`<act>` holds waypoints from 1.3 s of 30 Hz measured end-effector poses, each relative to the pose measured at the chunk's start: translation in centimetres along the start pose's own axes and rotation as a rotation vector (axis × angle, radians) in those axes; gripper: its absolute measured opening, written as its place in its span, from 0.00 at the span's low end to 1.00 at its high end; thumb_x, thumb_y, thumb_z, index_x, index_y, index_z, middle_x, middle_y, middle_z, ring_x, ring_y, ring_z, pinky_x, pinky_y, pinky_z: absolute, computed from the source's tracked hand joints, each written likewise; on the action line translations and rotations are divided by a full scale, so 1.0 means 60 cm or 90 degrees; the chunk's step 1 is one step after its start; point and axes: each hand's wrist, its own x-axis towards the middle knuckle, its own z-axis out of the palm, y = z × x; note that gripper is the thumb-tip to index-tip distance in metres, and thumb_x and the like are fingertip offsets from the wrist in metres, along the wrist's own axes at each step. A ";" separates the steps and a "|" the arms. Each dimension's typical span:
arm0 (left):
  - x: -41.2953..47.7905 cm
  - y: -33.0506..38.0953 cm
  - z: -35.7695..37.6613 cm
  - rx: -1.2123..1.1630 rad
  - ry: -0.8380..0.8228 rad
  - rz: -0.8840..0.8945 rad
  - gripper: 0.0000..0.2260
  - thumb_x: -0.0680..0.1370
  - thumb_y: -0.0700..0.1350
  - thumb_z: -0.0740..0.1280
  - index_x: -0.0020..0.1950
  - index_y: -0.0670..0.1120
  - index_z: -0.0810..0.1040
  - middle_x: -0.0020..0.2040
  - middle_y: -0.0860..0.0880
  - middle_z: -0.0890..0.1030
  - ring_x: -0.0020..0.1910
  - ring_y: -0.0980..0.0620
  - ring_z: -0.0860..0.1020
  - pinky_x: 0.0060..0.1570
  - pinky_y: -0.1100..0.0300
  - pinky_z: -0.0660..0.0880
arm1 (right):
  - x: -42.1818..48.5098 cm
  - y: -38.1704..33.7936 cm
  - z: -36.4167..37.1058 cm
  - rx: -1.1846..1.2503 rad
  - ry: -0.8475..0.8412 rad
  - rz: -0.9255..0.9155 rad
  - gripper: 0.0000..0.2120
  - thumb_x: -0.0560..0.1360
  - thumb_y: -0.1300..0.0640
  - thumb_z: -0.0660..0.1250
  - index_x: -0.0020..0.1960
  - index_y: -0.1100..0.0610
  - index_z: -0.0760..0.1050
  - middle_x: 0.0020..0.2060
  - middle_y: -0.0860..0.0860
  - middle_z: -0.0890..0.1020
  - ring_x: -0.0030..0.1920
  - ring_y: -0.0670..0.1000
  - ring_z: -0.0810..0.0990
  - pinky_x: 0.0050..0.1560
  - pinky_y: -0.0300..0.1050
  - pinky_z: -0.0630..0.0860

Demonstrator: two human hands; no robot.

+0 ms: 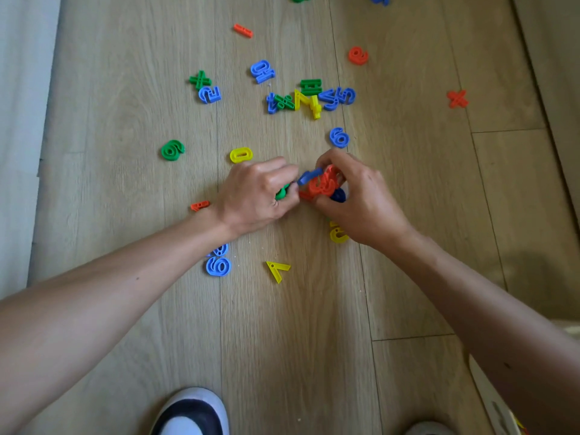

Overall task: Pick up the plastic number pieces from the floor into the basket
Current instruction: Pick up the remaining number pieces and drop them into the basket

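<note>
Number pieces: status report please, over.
Left hand grips green piece. Right hand holds red cluster and blue piece. Many loose pieces on floor. Nothing in the way.

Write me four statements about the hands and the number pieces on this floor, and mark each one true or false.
1. The right hand grips orange pieces. True.
2. The left hand holds nothing. False: its fingers curl round a green piece.
3. A yellow 0 lies on the floor just beyond the left hand. True.
4. The orange cross touches the green 6. False: they lie far apart, the cross out to the right, the 6 to the left.
</note>
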 end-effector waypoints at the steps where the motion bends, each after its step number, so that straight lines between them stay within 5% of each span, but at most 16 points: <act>1: 0.003 0.004 -0.001 -0.041 0.004 -0.020 0.08 0.76 0.43 0.64 0.38 0.42 0.74 0.32 0.45 0.75 0.30 0.44 0.74 0.27 0.52 0.69 | -0.004 -0.003 -0.004 0.014 0.010 0.005 0.09 0.72 0.58 0.72 0.48 0.55 0.73 0.39 0.47 0.76 0.39 0.48 0.74 0.39 0.39 0.69; 6: 0.019 0.021 -0.003 -0.234 0.088 -0.207 0.11 0.77 0.40 0.65 0.35 0.41 0.74 0.26 0.49 0.70 0.26 0.54 0.67 0.28 0.58 0.64 | -0.020 -0.010 -0.010 0.092 0.031 0.081 0.09 0.70 0.61 0.70 0.48 0.55 0.74 0.37 0.53 0.80 0.39 0.55 0.76 0.44 0.53 0.76; 9: 0.027 0.037 -0.005 -0.317 0.097 -0.278 0.12 0.77 0.40 0.65 0.34 0.39 0.74 0.25 0.52 0.67 0.25 0.57 0.64 0.27 0.64 0.60 | -0.031 -0.009 -0.019 0.177 0.036 0.116 0.09 0.71 0.65 0.69 0.49 0.56 0.74 0.38 0.55 0.79 0.40 0.57 0.78 0.38 0.57 0.79; 12: 0.035 0.052 -0.009 -0.391 0.098 -0.329 0.13 0.76 0.40 0.64 0.33 0.37 0.72 0.26 0.50 0.66 0.27 0.57 0.63 0.27 0.58 0.60 | -0.041 -0.004 -0.027 0.202 0.047 0.135 0.12 0.70 0.67 0.67 0.49 0.54 0.73 0.40 0.59 0.79 0.41 0.60 0.79 0.34 0.60 0.79; 15: 0.045 0.076 -0.014 -0.449 0.098 -0.366 0.13 0.75 0.42 0.63 0.34 0.36 0.73 0.29 0.44 0.68 0.30 0.54 0.66 0.28 0.55 0.62 | -0.060 -0.009 -0.048 0.219 0.063 0.134 0.12 0.70 0.68 0.67 0.50 0.55 0.73 0.41 0.61 0.78 0.41 0.59 0.79 0.34 0.59 0.80; 19: 0.063 0.149 -0.019 -0.570 0.026 -0.400 0.11 0.78 0.41 0.64 0.36 0.38 0.74 0.31 0.44 0.68 0.31 0.51 0.67 0.27 0.64 0.68 | -0.128 -0.022 -0.113 0.303 0.129 0.142 0.11 0.73 0.71 0.66 0.52 0.60 0.72 0.44 0.66 0.77 0.39 0.51 0.79 0.31 0.49 0.78; 27: 0.112 0.443 0.006 -0.769 -0.193 -0.224 0.17 0.78 0.40 0.65 0.30 0.47 0.69 0.21 0.57 0.69 0.24 0.61 0.69 0.25 0.68 0.67 | -0.410 -0.040 -0.284 0.444 0.346 0.321 0.15 0.77 0.73 0.63 0.52 0.54 0.72 0.46 0.57 0.80 0.45 0.52 0.78 0.35 0.43 0.77; 31: 0.089 0.564 0.055 -0.724 -0.301 -0.077 0.13 0.75 0.43 0.64 0.30 0.43 0.72 0.24 0.55 0.68 0.25 0.60 0.65 0.28 0.61 0.62 | -0.518 -0.022 -0.311 0.422 0.420 0.448 0.16 0.76 0.74 0.62 0.49 0.52 0.72 0.43 0.52 0.82 0.42 0.48 0.79 0.34 0.40 0.77; 33: 0.075 0.598 0.081 -0.681 -0.342 -0.007 0.15 0.76 0.41 0.64 0.29 0.51 0.71 0.24 0.58 0.71 0.27 0.63 0.70 0.31 0.67 0.63 | -0.557 -0.010 -0.309 0.396 0.425 0.498 0.17 0.77 0.74 0.63 0.50 0.52 0.72 0.42 0.51 0.83 0.41 0.47 0.79 0.34 0.39 0.77; 36: 0.049 0.620 0.121 -0.592 -0.409 0.051 0.12 0.80 0.45 0.63 0.35 0.53 0.71 0.29 0.56 0.74 0.31 0.59 0.73 0.34 0.62 0.65 | -0.601 0.009 -0.292 0.393 0.433 0.529 0.16 0.77 0.74 0.63 0.52 0.53 0.74 0.45 0.54 0.85 0.43 0.50 0.81 0.34 0.40 0.78; 39: 0.031 0.620 0.144 -0.536 -0.522 0.022 0.16 0.82 0.58 0.52 0.47 0.48 0.71 0.45 0.50 0.76 0.46 0.51 0.75 0.44 0.56 0.67 | -0.622 0.022 -0.277 0.409 0.434 0.557 0.14 0.77 0.72 0.64 0.55 0.55 0.75 0.48 0.55 0.86 0.45 0.50 0.84 0.35 0.41 0.80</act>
